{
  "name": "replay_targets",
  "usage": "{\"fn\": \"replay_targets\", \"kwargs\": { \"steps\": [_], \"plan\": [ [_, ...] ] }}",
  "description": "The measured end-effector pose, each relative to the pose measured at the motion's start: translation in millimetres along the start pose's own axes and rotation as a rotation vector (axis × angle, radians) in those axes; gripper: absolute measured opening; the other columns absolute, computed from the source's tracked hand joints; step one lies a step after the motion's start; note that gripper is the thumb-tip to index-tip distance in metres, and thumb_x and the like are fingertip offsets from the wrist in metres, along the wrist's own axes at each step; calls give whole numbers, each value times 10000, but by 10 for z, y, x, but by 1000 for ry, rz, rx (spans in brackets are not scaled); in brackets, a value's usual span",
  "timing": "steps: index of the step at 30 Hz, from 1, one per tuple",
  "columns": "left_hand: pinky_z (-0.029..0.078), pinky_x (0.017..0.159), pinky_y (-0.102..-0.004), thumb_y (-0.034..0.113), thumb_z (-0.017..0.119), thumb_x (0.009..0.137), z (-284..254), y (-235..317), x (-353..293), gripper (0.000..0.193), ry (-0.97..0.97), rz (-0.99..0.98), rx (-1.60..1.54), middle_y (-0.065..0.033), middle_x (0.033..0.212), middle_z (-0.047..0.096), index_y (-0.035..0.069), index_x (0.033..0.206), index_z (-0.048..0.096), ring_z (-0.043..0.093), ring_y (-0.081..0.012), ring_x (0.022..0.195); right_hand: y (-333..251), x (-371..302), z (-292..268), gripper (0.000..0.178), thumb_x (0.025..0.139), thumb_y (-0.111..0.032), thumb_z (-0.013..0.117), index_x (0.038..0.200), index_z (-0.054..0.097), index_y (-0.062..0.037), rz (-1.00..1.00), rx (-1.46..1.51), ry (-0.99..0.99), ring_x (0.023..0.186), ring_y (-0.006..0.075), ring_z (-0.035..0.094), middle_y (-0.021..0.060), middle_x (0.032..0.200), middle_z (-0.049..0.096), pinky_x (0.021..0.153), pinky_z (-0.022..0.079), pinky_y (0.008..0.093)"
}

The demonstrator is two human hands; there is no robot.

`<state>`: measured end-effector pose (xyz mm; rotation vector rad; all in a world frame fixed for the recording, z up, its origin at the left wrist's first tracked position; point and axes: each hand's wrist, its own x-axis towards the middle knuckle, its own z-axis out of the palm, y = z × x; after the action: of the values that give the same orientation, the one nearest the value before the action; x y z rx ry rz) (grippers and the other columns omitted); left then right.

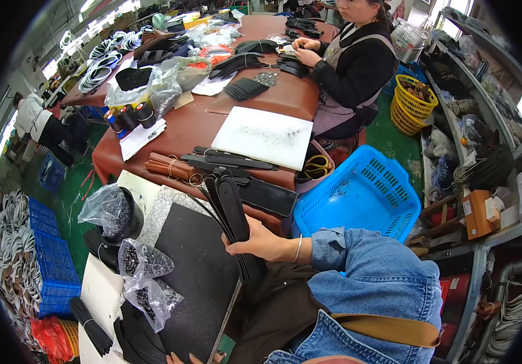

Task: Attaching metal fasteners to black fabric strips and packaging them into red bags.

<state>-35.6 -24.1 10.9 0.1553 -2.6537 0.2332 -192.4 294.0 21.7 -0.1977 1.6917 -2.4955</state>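
My right hand [260, 241] is closed round an upright bundle of black straps [229, 203], rounded at their upper ends. The bundle's lower end hangs against my dark apron [276, 303], beside a black work board [194, 261]. Only a few fingertips of my left hand [185, 359] show at the lower edge of the picture, by the board's near corner. More black straps [136, 333] lie next to those fingertips; whether they are gripped is cut off from view. Two clear bags of small black parts [145, 258] rest along the board's left side.
A blue plastic basket [358, 194] stands right of the bench. Beyond lies a brown-covered table [188, 130] with a white board [261, 134] and tied strap bundles [173, 167]. A person [358, 67] works at its far right. A bag-lined black bucket [128, 212] stands left.
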Motion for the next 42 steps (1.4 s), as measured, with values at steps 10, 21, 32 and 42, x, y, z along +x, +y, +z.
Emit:
{"fn": "replay_targets", "kwargs": {
  "steps": [10, 21, 32, 42],
  "plan": [
    [426, 817, -417, 322, 619, 788, 111, 51, -65, 335, 0, 66, -103, -110, 1060, 582, 94, 1031, 588, 554, -303, 918, 62, -54, 71, 469, 695, 18, 632, 1101, 404, -43, 54, 29, 15, 722, 98, 518, 15, 804, 521, 665, 444, 245],
    [375, 885, -446, 297, 625, 698, 618, -83, -325, 422, -57, 15, -258, -150, 1118, 551, 32, 1025, 606, 485, -341, 1009, 145, -70, 88, 460, 694, 16, 637, 1085, 407, -57, 46, 24, -35, 743, 105, 527, 24, 819, 525, 665, 445, 253],
    [383, 873, -447, 296, 624, 702, 616, -80, -340, 414, -89, 25, -262, -134, 1125, 550, 46, 1032, 605, 486, -334, 1014, 170, -93, 117, 454, 701, 12, 641, 1083, 406, -61, 85, 33, -38, 735, 101, 523, 22, 825, 527, 663, 441, 252],
    [383, 851, -452, 255, 617, 728, 553, -72, -302, 377, -131, 52, -272, -120, 1140, 541, 49, 1043, 594, 477, -334, 1024, 151, -94, 159, 471, 691, 31, 639, 1090, 408, -62, 96, 41, -44, 744, 107, 523, 25, 828, 526, 671, 443, 257]
  ]
}}
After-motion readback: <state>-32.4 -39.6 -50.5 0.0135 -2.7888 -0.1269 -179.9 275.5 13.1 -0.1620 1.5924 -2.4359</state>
